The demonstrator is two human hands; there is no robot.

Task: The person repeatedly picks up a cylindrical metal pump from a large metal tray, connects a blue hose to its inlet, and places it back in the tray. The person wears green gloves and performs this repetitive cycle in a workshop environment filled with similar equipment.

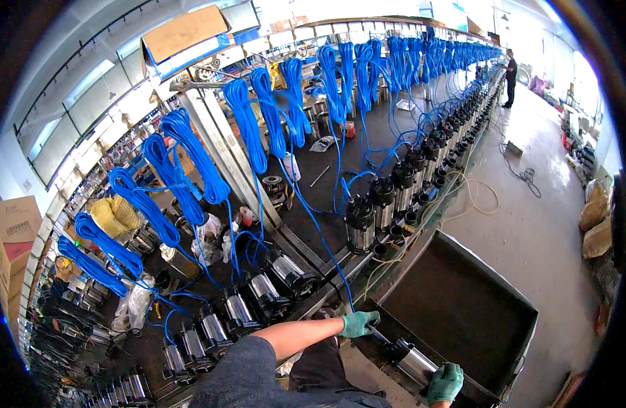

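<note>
A steel-cased submersible pump point(416, 366) with a black top lies tilted at the near end of a dark metal tray. My right hand point(446, 383), in a green glove, is closed round its lower end. My left hand point(359, 324), gloved alike, is closed at the other end, on a short grey rod-like piece point(377, 333) that reaches toward the pump's black top. Whether that piece is a handle of the pump or a separate tool I cannot tell. A blue cable point(337, 265) runs down to my left hand.
The dark tray point(463, 306) has raised edges. Upright pumps point(360, 224) stand in a long row on the bench, and several more point(238, 309) lie left of me. Coiled blue cables point(245, 126) hang overhead from a rail. A person point(510, 78) stands far along the aisle.
</note>
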